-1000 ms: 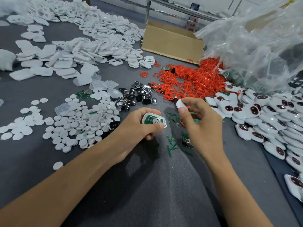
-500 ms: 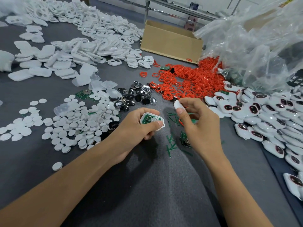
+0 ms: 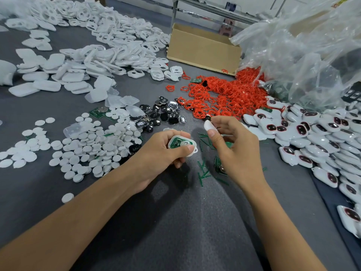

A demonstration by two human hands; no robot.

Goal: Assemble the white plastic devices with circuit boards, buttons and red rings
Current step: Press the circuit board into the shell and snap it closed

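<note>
Over mat (image 3: 175,222), left hand (image 3: 160,155) grips shell (image 3: 193,150)

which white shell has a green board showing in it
The white shell gripped in the left hand: a green circuit board shows in its open face. The loose shells farther back show no board, and the finished devices on the right are closed.

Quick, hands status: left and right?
Left hand: grips white shell with circuit board inside.
Right hand: fingers curled, contents cannot be told.
</note>
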